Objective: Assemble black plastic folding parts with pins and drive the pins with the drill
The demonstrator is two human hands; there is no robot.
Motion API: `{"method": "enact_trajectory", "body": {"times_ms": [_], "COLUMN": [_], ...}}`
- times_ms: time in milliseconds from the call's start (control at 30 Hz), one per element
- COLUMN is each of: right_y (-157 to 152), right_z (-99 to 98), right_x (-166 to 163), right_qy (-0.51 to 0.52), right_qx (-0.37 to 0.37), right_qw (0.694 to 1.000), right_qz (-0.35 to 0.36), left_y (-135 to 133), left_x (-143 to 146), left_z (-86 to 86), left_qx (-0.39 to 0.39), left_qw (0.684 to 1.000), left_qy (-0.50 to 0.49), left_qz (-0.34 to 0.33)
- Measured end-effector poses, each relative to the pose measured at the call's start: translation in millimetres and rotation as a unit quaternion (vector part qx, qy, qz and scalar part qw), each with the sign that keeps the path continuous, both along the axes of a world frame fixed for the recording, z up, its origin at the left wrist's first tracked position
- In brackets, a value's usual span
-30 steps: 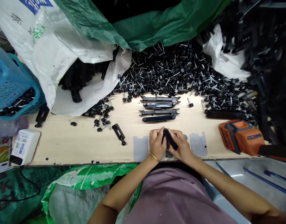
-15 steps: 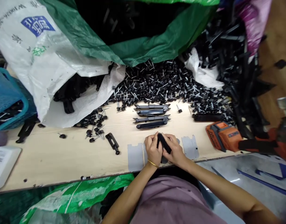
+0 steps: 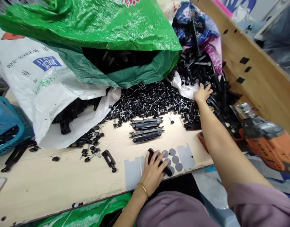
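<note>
My left hand (image 3: 153,170) rests over a long black plastic part with rounded ends (image 3: 168,171) near the table's front edge. Its thumb and fingers lie around that part, which sits slantwise over grey pads. Far to the right, my right hand (image 3: 203,93) is stretched out with fingers apart, holding nothing. It is beside a white plastic bag (image 3: 182,85) and a heap of black plastic parts (image 3: 216,85). Several slim black parts (image 3: 146,136) lie in a stack in the middle of the table. A black forked piece (image 3: 109,160) lies left of my left hand.
Black-headed metal pins (image 3: 145,97) are heaped across the back. A green bag (image 3: 95,28) and a white sack (image 3: 40,104) stand behind. At the far left is a blue basket (image 3: 19,126). An orange power tool (image 3: 265,142) lies at right, partly behind my right forearm.
My right hand has left the black part and reached far right to the heap. My left hand stays on the part, now lower against the table. The view has shifted to the right.
</note>
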State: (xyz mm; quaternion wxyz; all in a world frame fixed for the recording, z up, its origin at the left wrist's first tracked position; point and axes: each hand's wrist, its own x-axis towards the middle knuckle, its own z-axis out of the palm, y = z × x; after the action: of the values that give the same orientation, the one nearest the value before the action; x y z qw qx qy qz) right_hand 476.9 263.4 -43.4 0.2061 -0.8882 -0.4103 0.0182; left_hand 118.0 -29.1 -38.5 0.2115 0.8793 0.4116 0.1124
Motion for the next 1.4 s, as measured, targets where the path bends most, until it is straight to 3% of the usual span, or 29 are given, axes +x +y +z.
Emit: {"method": "enact_trajectory", "body": {"times_ms": [67,200,267,333,400,467,533,600,667,733,800,833,900,967,1033,1100,1167,1300,1400], "right_y": [7,-1,-15,-41,-79,-126,-174,-212,-234,-241,-238,-234,-230,-233,-241,-250,-253,-240,-234], "right_z": [-1.8,4.8,11.0,19.7,32.4,49.7,67.9,80.8,83.1,74.7,60.9,54.4,45.4,42.5,42.5,40.7,34.7,17.2,9.3], "right_x": [17,19,2,-23,-48,-62,-62,-53,-47,-50,-62,-69,-81,-89,-96,-111,-137,-188,-196], "right_qy": [-0.021,-0.006,0.016,0.049,0.112,0.257,0.445,0.581,0.645,0.648,0.617,0.592,0.505,0.352,0.211,0.176,0.211,0.174,0.167], "right_qx": [-0.036,-0.046,0.011,0.114,0.214,0.252,0.201,0.081,-0.072,-0.206,-0.255,-0.236,-0.148,-0.074,-0.091,-0.173,-0.238,-0.271,-0.271], "right_qw": [0.999,0.998,0.999,0.990,0.965,0.922,0.852,0.775,0.715,0.683,0.696,0.726,0.817,0.913,0.958,0.949,0.919,0.920,0.920], "right_qz": [0.020,0.039,0.040,0.062,0.106,0.145,0.192,0.236,0.260,0.266,0.264,0.259,0.234,0.191,0.173,0.197,0.232,0.224,0.229], "left_y": [1,8,12,17,22,26,29,32,33,33,32,32,30,29,29,28,28,25,21], "left_x": [3,6,6,4,4,3,1,-2,-7,-11,-13,-14,-14,-15,-15,-14,-11,-7,-7], "left_z": [0.8,-1.7,-0.8,1.8,5.2,7.9,9.2,8.8,7.3,4.9,1.9,0.1,-3.5,-6.6,-8.6,-9.0,-8.5,-7.4,-7.0], "left_qx": [-0.012,-0.006,-0.008,-0.013,-0.019,-0.023,-0.030,-0.037,-0.044,-0.047,-0.048,-0.048,-0.046,-0.043,-0.040,-0.038,-0.032,-0.026,-0.035], "left_qw": [1.000,0.999,0.997,0.995,0.992,0.990,0.985,0.976,0.969,0.968,0.970,0.971,0.974,0.977,0.979,0.979,0.980,0.985,0.990], "left_qy": [0.010,0.021,0.031,0.051,0.077,0.099,0.127,0.154,0.166,0.162,0.153,0.147,0.128,0.106,0.089,0.082,0.082,0.079,0.046], "left_qz": [-0.014,0.044,0.073,0.089,0.095,0.098,0.115,0.148,0.177,0.184,0.184,0.183,0.181,0.179,0.181,0.184,0.181,0.153,0.132]}}
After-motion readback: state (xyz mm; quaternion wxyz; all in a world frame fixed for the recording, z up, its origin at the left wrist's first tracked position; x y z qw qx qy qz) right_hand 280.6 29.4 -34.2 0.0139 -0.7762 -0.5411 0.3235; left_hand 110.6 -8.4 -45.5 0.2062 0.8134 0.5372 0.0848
